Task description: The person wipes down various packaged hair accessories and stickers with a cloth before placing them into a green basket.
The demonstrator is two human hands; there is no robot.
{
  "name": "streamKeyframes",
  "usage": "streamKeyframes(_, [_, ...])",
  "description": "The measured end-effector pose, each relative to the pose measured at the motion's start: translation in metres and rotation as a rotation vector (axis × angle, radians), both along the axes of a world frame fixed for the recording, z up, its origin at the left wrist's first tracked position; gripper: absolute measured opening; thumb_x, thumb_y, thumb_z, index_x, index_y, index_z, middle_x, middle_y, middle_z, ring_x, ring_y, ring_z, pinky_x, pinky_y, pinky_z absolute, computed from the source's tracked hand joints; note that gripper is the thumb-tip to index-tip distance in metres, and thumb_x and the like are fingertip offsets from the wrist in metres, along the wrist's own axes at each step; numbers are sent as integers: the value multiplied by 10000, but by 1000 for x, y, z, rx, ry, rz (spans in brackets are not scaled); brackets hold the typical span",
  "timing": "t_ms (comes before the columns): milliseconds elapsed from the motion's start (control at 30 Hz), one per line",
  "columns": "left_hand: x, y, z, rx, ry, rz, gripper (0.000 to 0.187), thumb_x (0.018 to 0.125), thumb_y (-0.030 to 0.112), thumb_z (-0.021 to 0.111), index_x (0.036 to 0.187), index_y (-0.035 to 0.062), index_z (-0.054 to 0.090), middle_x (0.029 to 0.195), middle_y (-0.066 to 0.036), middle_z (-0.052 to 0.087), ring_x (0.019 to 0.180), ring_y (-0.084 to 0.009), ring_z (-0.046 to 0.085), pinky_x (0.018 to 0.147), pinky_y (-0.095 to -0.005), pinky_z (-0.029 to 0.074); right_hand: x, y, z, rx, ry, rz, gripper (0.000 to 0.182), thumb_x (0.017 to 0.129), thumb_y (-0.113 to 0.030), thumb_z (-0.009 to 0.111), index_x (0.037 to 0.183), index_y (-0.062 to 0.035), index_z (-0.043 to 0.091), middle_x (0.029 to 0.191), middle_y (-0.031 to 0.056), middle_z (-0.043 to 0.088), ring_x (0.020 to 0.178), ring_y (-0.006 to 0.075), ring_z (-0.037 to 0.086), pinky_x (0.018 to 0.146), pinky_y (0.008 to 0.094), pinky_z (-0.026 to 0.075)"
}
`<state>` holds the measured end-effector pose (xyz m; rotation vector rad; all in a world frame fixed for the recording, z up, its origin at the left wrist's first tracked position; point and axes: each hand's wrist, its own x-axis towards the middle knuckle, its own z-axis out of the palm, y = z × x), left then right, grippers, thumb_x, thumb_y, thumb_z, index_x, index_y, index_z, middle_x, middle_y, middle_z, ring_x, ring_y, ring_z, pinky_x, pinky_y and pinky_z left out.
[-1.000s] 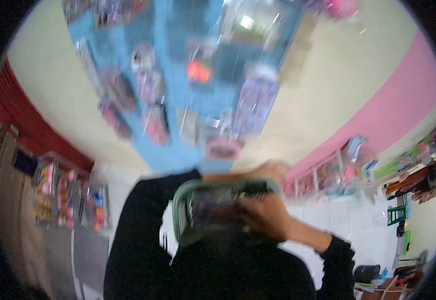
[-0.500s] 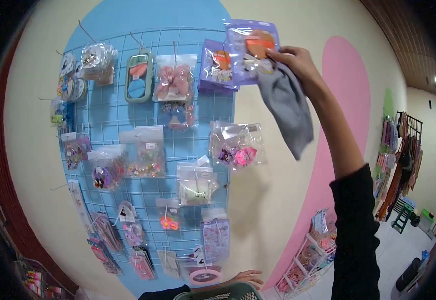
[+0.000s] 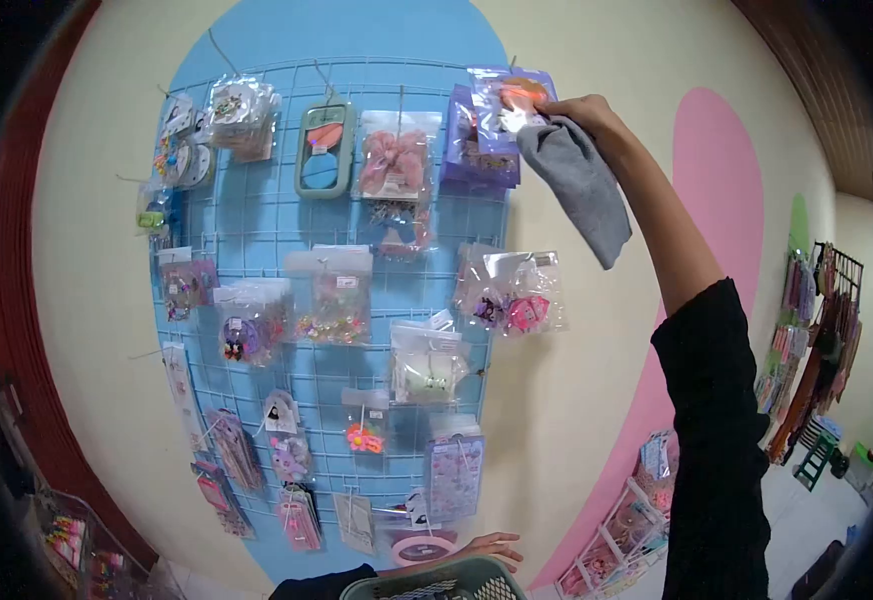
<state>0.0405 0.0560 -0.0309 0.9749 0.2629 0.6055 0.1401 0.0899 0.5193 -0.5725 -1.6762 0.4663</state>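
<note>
My right hand (image 3: 585, 115) is raised to the top right of the wire rack. It pinches the edge of a purple packet (image 3: 495, 130) with an orange label, and a grey cloth (image 3: 582, 185) hangs down from the same hand. The held packet overlaps similar purple packets (image 3: 464, 150) hanging on a hook. At the bottom, my left hand (image 3: 494, 547) has its fingers stretched out and holds nothing. Just in front of that wrist and forearm is a green-grey plastic basket (image 3: 437, 578), with some contents partly showing.
The wire rack (image 3: 257, 235) carries bagged hair accessories on hooks, including a pink bow pack (image 3: 397, 165) and a green-framed case (image 3: 325, 150). Bare hooks stick out at left. A white tiered shelf (image 3: 612, 540) stands at lower right; clothes (image 3: 822, 340) hang farther back.
My right hand has brought the purple packet closer to the hanging purple packets, with the grey cloth still in it. The camera view has shifted slightly. My left hand stays by the basket.
</note>
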Motion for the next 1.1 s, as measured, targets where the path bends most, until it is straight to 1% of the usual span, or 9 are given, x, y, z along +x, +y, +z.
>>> streamKeyframes(300, [-16, 14, -18, 208, -82, -128, 506, 801, 224, 380, 1200, 67, 112, 1096, -184, 356, 950, -289, 429, 706, -368, 420, -1, 27, -20, 518, -339, -980, 587, 506, -427, 644, 871, 14, 514, 842, 196, 523, 757, 291, 523, 674, 362, 407])
streamKeyframes(467, [-14, 12, -11, 1199, -38, 64, 564, 759, 231, 448, 1198, 73, 129, 1086, -173, 362, 955, -279, 430, 721, -362, 417, 40, -77, -179, 289, -518, -357, 210, 560, -129, 626, 717, -8, 555, 567, 94, 519, 536, 125, 509, 504, 247, 414])
streamKeyframes(533, [-5, -15, 27, 6, 88, 56, 256, 747, 212, 430, 928, 41, 491, 950, -129, 478, 931, -200, 439, 848, -317, 312, 13, -131, -263, 190, -1367, -89, 116, 603, -139, 553, 691, -64, 550, 574, 132, 519, 591, 251, 533, 579, 363, 423])
streamKeyframes(567, [4, -7, 18, -23, 90, 46, 256, 747, 212, 430, 928, 41, 491, 950, -129, 478, 931, -200, 439, 848, -317, 312, 3, -144, -320, 25, -1196, 169, 131, 600, -150, 534, 703, -70, 546, 598, 141, 522, 604, 298, 523, 570, 401, 408])
streamKeyframes(633, [31, 12, -7, 1178, -28, 231, 239, 726, 188, 454, 907, 40, 504, 902, -118, 488, 850, -168, 482, 761, -285, 382, -1, -134, -421, 6, -1472, 294, 131, 631, -146, 499, 742, -84, 532, 622, 109, 529, 570, 266, 525, 470, 370, 403])
streamKeyframes(700, [43, -3, 11, 723, 71, 93, 224, 726, 156, 448, 906, 34, 503, 879, -109, 494, 822, -165, 491, 730, -268, 394, -1, -132, -493, 165, -1423, 352, 169, 641, -148, 477, 784, -76, 531, 607, 93, 524, 527, 218, 524, 407, 323, 383])
streamKeyframes(767, [55, 6, -2, 577, 26, -78, 223, 719, 154, 460, 907, 47, 513, 877, -85, 508, 850, -203, 474, 752, -279, 372, -14, -143, -485, 198, -1677, 224, 311, 657, -194, 470, 945, -81, 436, 741, 89, 517, 556, 194, 521, 421, 295, 384])
streamKeyframes(833, [69, 29, -30, 1410, -202, -6, 241, 688, 151, 493, 918, 90, 525, 910, -84, 510, 947, -234, 422, 807, -328, 339, 0, -146, -497, 324, -1553, 61, 301, 662, -165, 447, 942, -65, 495, 659, 87, 539, 526, 157, 515, 389, 264, 354])
streamKeyframes(1100, [57, -18, 7, 440, 138, 24, 245, 685, 153, 495, 923, 103, 522, 910, -101, 504, 944, -241, 423, 803, -331, 340, 2, -142, -495, 132, -1474, 191, 409, 620, -212, 520, 995, -69, 440, 964, 149, 455, 703, 211, 521, 537, 279, 426])
